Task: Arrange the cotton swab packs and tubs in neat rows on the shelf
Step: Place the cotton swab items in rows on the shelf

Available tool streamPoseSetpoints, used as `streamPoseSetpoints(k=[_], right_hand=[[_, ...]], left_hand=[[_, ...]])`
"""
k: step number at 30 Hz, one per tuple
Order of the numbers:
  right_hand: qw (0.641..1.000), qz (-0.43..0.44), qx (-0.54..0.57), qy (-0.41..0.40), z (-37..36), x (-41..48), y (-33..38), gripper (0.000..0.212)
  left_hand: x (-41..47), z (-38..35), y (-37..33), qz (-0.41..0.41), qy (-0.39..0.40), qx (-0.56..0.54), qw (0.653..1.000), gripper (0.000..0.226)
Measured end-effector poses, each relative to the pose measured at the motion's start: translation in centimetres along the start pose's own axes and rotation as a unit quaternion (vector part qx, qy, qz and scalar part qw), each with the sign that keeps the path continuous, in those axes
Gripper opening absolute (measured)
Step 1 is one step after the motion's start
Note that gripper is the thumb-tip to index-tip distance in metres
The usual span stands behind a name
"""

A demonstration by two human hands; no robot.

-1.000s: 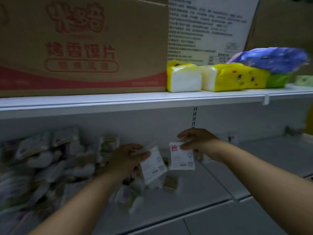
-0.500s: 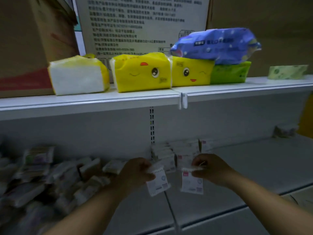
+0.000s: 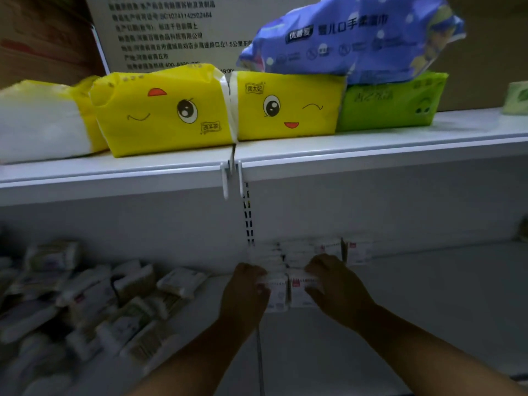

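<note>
**Two small packs held side by side on the lower shelf**

Both hands are out over the lower shelf (image 3: 428, 298), near its back wall. The left hand (image 3: 245, 292) holds the left pack (image 3: 277, 297) by its top edge. Its fingers (image 3: 258, 278) are curled and pinch the pack. The right hand (image 3: 338, 290) holds the right pack (image 3: 302, 294) the same way, with its fingers (image 3: 313, 271) pinching the top. The two white packs hang upright and touch each other, or almost do. The view is blurry there, so it is hard to be sure.

Just behind the hands, a row of packs (image 3: 317, 251) stands against the back wall. Far to the left on the same shelf lies a heap of packs (image 3: 114, 304), all mixed up and tipped over.

The upper shelf (image 3: 371, 155) carries two yellow tissue packs (image 3: 163, 115) with winking faces. A green pack (image 3: 391, 101) sits beside them on the right. A blue bag (image 3: 351, 35) rests on top of the green pack and one yellow pack.
</note>
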State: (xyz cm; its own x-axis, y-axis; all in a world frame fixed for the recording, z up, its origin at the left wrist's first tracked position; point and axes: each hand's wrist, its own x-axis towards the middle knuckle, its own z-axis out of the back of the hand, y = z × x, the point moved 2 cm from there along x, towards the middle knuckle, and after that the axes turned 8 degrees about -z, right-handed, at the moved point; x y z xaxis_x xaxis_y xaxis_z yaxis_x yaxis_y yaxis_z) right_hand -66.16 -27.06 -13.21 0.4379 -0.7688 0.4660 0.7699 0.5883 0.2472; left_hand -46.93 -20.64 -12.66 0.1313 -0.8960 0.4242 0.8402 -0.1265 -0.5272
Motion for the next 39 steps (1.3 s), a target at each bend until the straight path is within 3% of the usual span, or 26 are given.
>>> streamPoseSetpoints(k=[5,10,12,15,19,23,27,29,33,39], right_hand=[[0.996,0.037,-0.087,0.002,-0.3,0.1,-0.7,0.06],[0.994,0.037,-0.103,0.018,-0.7,0.4,-0.3,0.051],[0.992,0.044,-0.117,-0.013,0.3,0.2,0.4,0.052],[0.987,0.094,-0.099,-0.087,2.5,1.3,2.8,0.075],[0.97,0.189,-0.054,-0.146,2.9,4.0,8.5,0.055],[0.971,0.22,-0.002,-0.098,-0.3,5.5,14.7,0.025],[0.968,0.244,0.01,-0.063,-3.0,5.9,20.5,0.03],[0.965,0.254,0.024,-0.055,-4.4,6.4,23.3,0.028],[0.972,0.228,0.059,0.025,-7.5,7.1,27.8,0.037],[0.983,0.084,0.036,0.159,-10.5,5.8,30.9,0.083]], left_hand=[[0.2,-0.5,0.5,-0.006,-0.006,0.043,0.999,0.036],[-0.1,-0.1,0.1,0.011,0.023,0.062,0.998,0.048],[-0.5,0.4,0.2,-0.015,0.048,0.052,0.997,0.06],[-0.7,3.3,0.3,-0.082,0.057,0.086,0.991,0.066],[-0.9,9.2,2.4,-0.113,0.011,0.18,0.977,0.075],[-2.8,15.9,7.0,-0.049,0.02,0.215,0.975,0.053],[-7.1,21.7,11.8,0.056,0.041,0.205,0.976,0.064],[-9.1,23.8,14.6,0.116,0.048,0.202,0.971,0.055],[-11.1,27.0,18.9,0.145,0.019,0.161,0.976,0.041],[-11.7,30.5,23.4,0.142,0.039,0.108,0.983,0.043]])
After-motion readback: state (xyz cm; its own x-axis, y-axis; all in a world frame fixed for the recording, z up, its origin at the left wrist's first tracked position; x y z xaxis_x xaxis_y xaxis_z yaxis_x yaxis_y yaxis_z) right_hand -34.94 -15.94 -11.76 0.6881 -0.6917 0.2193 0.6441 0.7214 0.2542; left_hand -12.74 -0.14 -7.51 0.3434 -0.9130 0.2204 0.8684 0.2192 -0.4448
